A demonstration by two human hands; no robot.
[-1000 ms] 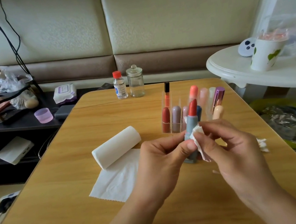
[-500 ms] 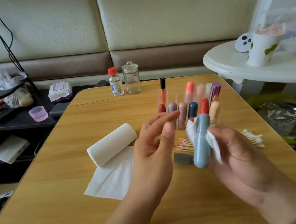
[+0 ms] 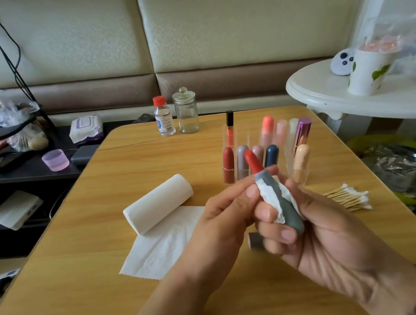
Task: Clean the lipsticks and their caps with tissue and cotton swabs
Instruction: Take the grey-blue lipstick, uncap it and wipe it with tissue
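Observation:
My right hand grips an uncapped blue-grey lipstick with a red tip, with a torn piece of tissue wrapped round its tube. My left hand pinches the lipstick's upper end at the tissue with thumb and fingers. The grey cap lies on the table just under my hands, partly hidden. A clear organiser behind holds several capped lipsticks. Cotton swabs lie in a pile at the right.
A tissue roll with an unrolled sheet lies at the left on the wooden table. A red-capped bottle and a glass jar stand at the far edge. A white side table stands at the right.
My left hand, open beside the lipstick half a second ago, has closed onto its upper end. The right hand has turned the lipstick so the tip leans left.

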